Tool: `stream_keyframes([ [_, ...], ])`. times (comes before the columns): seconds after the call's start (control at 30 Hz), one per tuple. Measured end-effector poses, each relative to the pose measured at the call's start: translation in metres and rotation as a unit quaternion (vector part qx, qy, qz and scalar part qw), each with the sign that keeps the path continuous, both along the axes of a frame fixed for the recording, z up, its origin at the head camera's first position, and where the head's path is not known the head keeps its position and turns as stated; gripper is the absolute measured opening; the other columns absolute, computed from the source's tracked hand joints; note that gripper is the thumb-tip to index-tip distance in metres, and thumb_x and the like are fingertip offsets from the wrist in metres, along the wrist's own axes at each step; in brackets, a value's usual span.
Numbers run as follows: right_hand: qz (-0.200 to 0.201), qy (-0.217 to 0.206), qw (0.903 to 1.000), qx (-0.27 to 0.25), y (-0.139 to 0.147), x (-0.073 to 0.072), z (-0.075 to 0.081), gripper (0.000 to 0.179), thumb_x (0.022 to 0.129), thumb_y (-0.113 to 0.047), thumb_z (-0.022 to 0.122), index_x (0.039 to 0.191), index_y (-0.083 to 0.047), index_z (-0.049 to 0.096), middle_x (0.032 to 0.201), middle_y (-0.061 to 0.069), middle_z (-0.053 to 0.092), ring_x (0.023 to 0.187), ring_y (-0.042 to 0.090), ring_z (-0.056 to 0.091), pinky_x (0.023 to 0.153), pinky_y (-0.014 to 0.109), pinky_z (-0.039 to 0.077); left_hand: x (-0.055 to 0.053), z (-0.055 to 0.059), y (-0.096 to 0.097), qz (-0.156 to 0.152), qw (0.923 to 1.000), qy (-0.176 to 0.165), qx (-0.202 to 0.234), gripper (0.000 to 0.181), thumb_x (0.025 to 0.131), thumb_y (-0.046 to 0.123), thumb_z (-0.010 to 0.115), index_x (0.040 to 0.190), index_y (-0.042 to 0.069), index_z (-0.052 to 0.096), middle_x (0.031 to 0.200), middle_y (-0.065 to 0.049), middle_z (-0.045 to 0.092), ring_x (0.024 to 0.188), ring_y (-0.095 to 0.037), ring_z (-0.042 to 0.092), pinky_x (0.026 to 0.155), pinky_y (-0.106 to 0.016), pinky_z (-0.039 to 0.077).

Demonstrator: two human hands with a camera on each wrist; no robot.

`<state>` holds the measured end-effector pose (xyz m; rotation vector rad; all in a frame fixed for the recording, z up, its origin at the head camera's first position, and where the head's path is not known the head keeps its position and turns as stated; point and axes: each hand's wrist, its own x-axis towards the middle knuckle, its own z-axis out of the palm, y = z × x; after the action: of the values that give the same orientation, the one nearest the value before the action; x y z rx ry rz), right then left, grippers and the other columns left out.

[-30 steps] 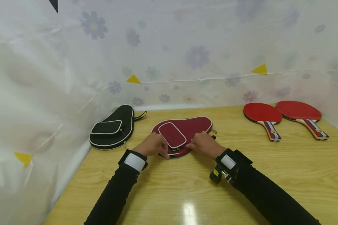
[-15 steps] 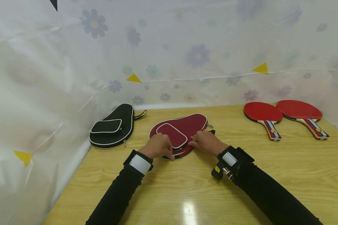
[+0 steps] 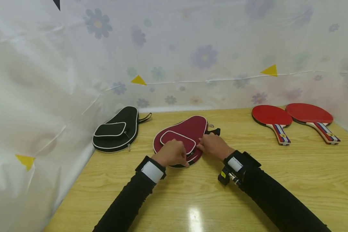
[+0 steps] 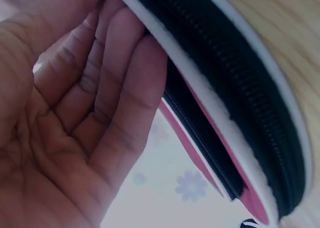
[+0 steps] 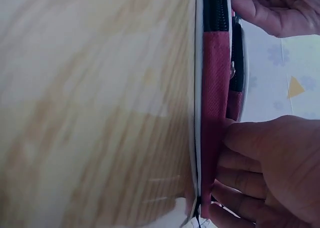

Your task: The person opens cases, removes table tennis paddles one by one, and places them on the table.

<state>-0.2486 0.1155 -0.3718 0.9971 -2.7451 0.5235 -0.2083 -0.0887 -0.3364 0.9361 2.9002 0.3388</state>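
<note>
A dark red table tennis bat case (image 3: 194, 127) with white piping lies on the table, its zip pocket facing up and its narrow end pointing back and right. My left hand (image 3: 172, 153) grips the near rim of its broad end. In the left wrist view, that hand's bent fingers (image 4: 135, 73) lie at the piping beside the black zip (image 4: 250, 98). My right hand (image 3: 214, 146) holds the case's right side by the edge. Thumb and curled fingers (image 5: 240, 193) meet the red side wall (image 5: 216, 88) in the right wrist view. A black wrist strap shows behind the right hand.
A black bat case (image 3: 117, 133) with a loop lies at the back left of the wooden table (image 3: 220, 199). Two red bats (image 3: 271, 115) lie at the back right, blades side by side. A flowered white sheet (image 3: 174, 51) stands behind.
The red case has turned anticlockwise, its narrow end swinging left and back. My left hand has moved right along with the near rim; the right hand has hardly moved.
</note>
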Motion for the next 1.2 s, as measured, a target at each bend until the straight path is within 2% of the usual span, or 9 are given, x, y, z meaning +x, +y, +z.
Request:
stream_keyframes([
  [0.4, 0.002, 0.000, 0.9998, -0.020, 0.003, -0.002, 0.000, 0.051, 0.096, -0.005, 0.060, 0.050, -0.016, 0.041, 0.048, -0.007, 0.033, 0.042, 0.007, 0.035, 0.046, 0.021, 0.028, 0.011, -0.003, 0.030, 0.026, 0.9984, 0.040, -0.030, 0.028, 0.074, 0.026, 0.092, 0.058, 0.014, 0.072, 0.053, 0.008, 0.060, 0.053, -0.007, 0.057, 0.053, -0.023, 0.047],
  [0.5, 0.005, -0.006, 0.9999, -0.010, 0.006, -0.004, 0.001, 0.047, 0.093, -0.004, 0.062, 0.051, -0.015, 0.045, 0.049, -0.007, 0.039, 0.045, 0.007, 0.037, 0.047, 0.021, 0.029, 0.013, -0.004, 0.039, 0.034, 0.9971, 0.052, -0.045, 0.034, 0.073, 0.028, 0.093, 0.056, 0.014, 0.067, 0.050, 0.009, 0.055, 0.052, -0.007, 0.055, 0.052, -0.024, 0.046],
  [0.57, 0.007, -0.014, 0.9999, -0.006, 0.008, -0.006, 0.001, 0.043, 0.091, -0.004, 0.062, 0.052, -0.014, 0.050, 0.052, -0.002, 0.051, 0.046, 0.007, 0.039, 0.048, 0.021, 0.030, 0.014, -0.004, 0.046, 0.041, 0.9964, 0.053, -0.052, 0.038, 0.074, 0.029, 0.092, 0.056, 0.014, 0.063, 0.049, 0.009, 0.051, 0.052, -0.007, 0.053, 0.052, -0.025, 0.046],
  [0.67, 0.010, -0.032, 0.9994, -0.006, 0.010, -0.009, 0.001, 0.036, 0.092, -0.004, 0.062, 0.057, -0.010, 0.060, 0.079, 0.014, 0.074, 0.050, 0.008, 0.047, 0.049, 0.022, 0.031, 0.016, -0.005, 0.054, 0.052, 0.9953, 0.054, -0.061, 0.039, 0.075, 0.031, 0.091, 0.057, 0.015, 0.061, 0.050, 0.008, 0.050, 0.053, -0.007, 0.052, 0.054, -0.026, 0.048],
  [0.77, 0.018, -0.041, 0.9990, -0.006, 0.012, -0.010, 0.000, 0.031, 0.093, -0.003, 0.062, 0.063, -0.008, 0.066, 0.113, 0.023, 0.072, 0.065, 0.018, 0.065, 0.050, 0.022, 0.032, 0.018, -0.005, 0.061, 0.060, 0.9941, 0.063, -0.065, 0.036, 0.076, 0.032, 0.091, 0.060, 0.014, 0.065, 0.054, 0.005, 0.056, 0.058, -0.011, 0.058, 0.055, -0.029, 0.051],
  [0.83, 0.022, -0.046, 0.9987, -0.008, 0.013, -0.011, 0.000, 0.029, 0.094, -0.002, 0.061, 0.066, -0.006, 0.069, 0.121, 0.024, 0.068, 0.081, 0.030, 0.071, 0.050, 0.022, 0.031, 0.019, -0.006, 0.065, 0.067, 0.9928, 0.071, -0.070, 0.033, 0.076, 0.033, 0.091, 0.065, 0.012, 0.068, 0.060, 0.002, 0.060, 0.062, -0.015, 0.062, 0.056, -0.031, 0.053],
  [0.93, 0.031, -0.054, 0.9980, -0.014, 0.016, -0.014, -0.001, 0.027, 0.093, 0.000, 0.060, 0.068, -0.005, 0.069, 0.125, 0.024, 0.066, 0.080, 0.033, 0.070, 0.050, 0.022, 0.029, 0.021, -0.007, 0.071, 0.077, 0.9910, 0.078, -0.076, 0.031, 0.076, 0.034, 0.090, 0.077, 0.009, 0.072, 0.070, -0.003, 0.066, 0.069, -0.020, 0.066, 0.057, -0.035, 0.055],
  [1.07, 0.037, -0.057, 0.9977, -0.005, 0.019, -0.017, -0.002, 0.021, 0.092, 0.002, 0.059, 0.077, -0.001, 0.073, 0.129, 0.024, 0.064, 0.049, 0.014, 0.046, 0.050, 0.022, 0.028, 0.023, -0.009, 0.079, 0.085, 0.9884, 0.092, -0.086, 0.033, 0.078, 0.036, 0.089, 0.089, 0.008, 0.075, 0.080, -0.007, 0.070, 0.074, -0.022, 0.068, 0.059, -0.035, 0.056],
  [1.2, 0.032, -0.052, 0.9981, 0.005, 0.020, -0.018, -0.002, 0.021, 0.093, 0.002, 0.059, 0.105, 0.006, 0.076, 0.130, 0.023, 0.064, 0.050, 0.009, 0.032, 0.051, 0.021, 0.029, 0.022, -0.012, 0.086, 0.088, 0.9864, 0.110, -0.085, 0.032, 0.080, 0.035, 0.087, 0.093, 0.008, 0.075, 0.083, -0.008, 0.071, 0.075, -0.022, 0.070, 0.059, -0.035, 0.057],
])
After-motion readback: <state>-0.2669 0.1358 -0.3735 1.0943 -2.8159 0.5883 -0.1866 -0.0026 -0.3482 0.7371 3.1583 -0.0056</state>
